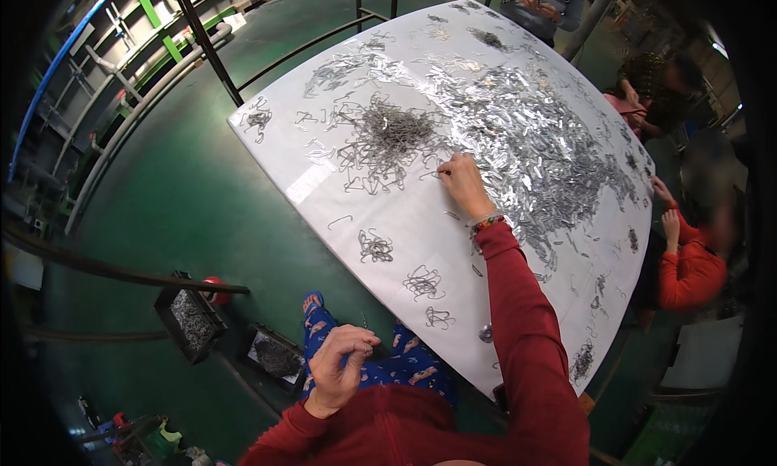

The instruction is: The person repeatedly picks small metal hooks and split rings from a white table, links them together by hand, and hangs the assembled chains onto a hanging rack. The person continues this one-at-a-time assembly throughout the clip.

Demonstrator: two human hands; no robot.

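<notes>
White table (324,187) | right hand (463,182) pinching light, stiff wire hooks (394,134) mid-table | left hand (341,361) closed off the near edge, contents unclear

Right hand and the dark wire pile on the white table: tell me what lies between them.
In the head view, the right hand sits just right of the dark wire pile. Between them lie loose bent wires straggling from the pile's edge, on the white table.

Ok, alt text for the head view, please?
A person in red sleeves reaches their right hand into bent wire pieces on a white table, beside shiny metal clips. Their left hand, fingers curled, is off the table, above their lap.
</notes>
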